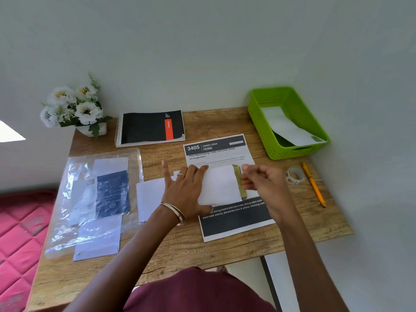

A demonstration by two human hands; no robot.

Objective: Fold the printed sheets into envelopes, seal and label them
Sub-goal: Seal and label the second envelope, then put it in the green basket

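Head view: one white envelope (221,185), greenish strip along its right edge, lies on one printed sheet (227,154). Left hand (186,192) presses it flat, fingers straight; right hand (263,183) pinches its right edge.

White flowers (72,106), black spiral notebook (150,128), pink quilt (20,233), wooden table (202,251)

Left hand (186,190) flat, palm down, fingers spread, index lifted, thumb tucked low. Right hand (261,181) w/ fingers curled, pinching. Both forearms reaching fwd, converging.
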